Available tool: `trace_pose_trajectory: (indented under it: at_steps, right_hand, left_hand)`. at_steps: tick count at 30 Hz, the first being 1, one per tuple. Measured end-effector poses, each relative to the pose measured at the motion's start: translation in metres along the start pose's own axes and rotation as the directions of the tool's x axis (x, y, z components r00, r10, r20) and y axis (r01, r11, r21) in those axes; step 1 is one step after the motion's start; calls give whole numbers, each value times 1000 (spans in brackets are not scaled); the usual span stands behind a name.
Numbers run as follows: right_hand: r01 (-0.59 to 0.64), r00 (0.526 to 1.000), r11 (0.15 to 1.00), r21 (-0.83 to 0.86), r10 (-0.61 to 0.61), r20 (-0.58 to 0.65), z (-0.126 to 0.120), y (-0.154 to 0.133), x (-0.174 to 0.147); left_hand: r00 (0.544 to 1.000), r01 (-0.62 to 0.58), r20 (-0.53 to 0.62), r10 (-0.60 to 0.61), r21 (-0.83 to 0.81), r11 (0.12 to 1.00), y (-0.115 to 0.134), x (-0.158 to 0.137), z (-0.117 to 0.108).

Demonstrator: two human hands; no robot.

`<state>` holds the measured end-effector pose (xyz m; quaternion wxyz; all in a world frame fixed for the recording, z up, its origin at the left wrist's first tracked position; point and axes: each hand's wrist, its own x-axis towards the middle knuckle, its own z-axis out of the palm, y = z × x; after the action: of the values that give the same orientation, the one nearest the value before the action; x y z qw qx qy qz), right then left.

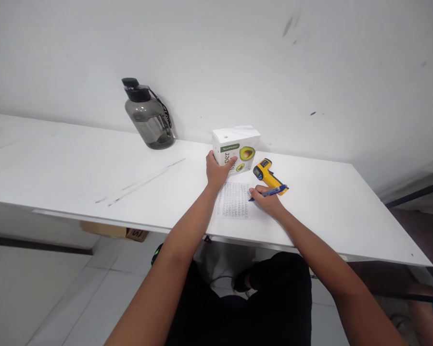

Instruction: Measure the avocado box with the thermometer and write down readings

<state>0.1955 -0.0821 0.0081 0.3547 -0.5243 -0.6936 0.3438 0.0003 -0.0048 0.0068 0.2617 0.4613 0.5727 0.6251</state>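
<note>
My left hand [218,169] grips the lower left side of a white box [235,133] with avocado pictures on its front, its thumb across the printed face. The box stands upright on the white table. In my right hand [267,199] is a blue pen [274,191], its tip pointing down and left at the right edge of a sheet of paper [234,202]. Rows of small handwriting cover the sheet, which lies in front of the box. Just beyond my right hand rests a yellow and black infrared thermometer [270,177], partly covered by the pen.
A large grey water bottle [149,120] with a black lid stands at the back left, near the wall. The white table [75,168] ends close to my legs. Below it sits a cardboard box [108,229]. Part of another person [427,307] shows at lower right.
</note>
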Motion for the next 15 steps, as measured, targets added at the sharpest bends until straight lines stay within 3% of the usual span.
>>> trace_pose_trajectory:
  at_steps: [15]
  right_hand:
    - [-10,1000,1000,20,10,7,-1,-1,0]
  left_hand:
    - [1000,-24,7,25,-21,999,-4,1,1]
